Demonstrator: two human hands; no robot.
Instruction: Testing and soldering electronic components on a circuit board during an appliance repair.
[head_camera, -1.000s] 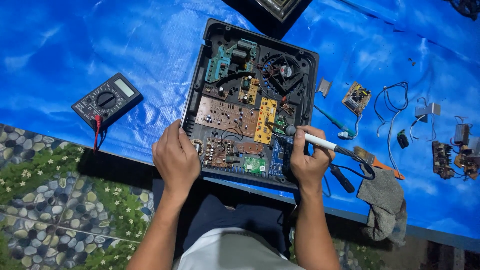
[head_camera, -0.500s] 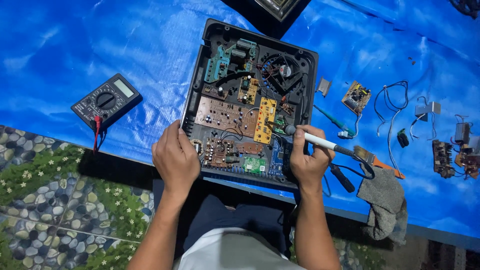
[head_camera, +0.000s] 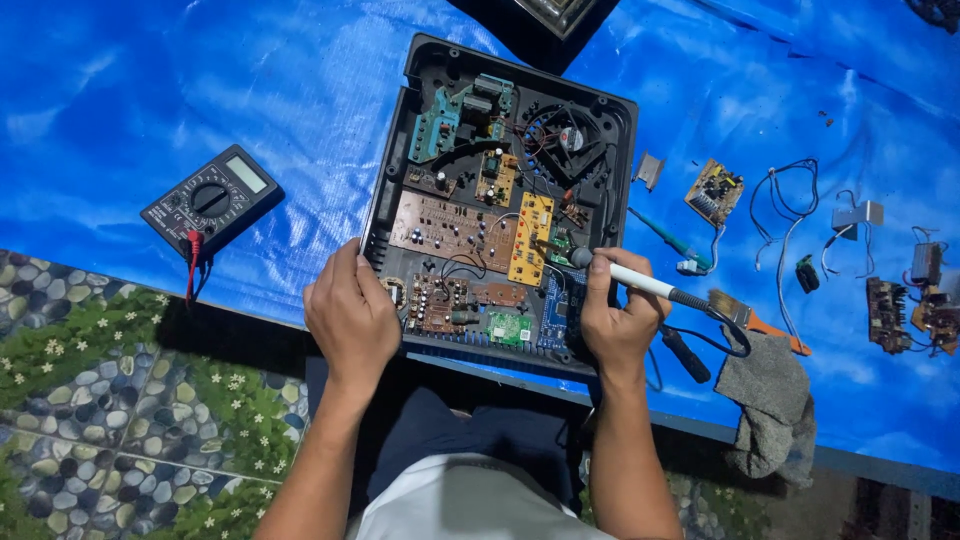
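Nothing has shifted since the earlier frames; we hold the same pose.

Item one: open black case, lid off, on blue tarp, just ahead of our lap. Inside: brown board, yellow board, green board, blue board, round black fan.

Item two: left hand, fingers closed over the case's near-left rim, steadying it.

Item three: right hand, closed around a white-handled soldering iron; its tip seems to touch beside the yellow board, though it is too small to be sure.

Surroundings: black multimeter with grey screen and red lead, well left of the case. Right of it: brush, grey cloth, small loose circuit board, metal bracket, wires, further parts at the far right edge. Pebble-print mat lies near left.
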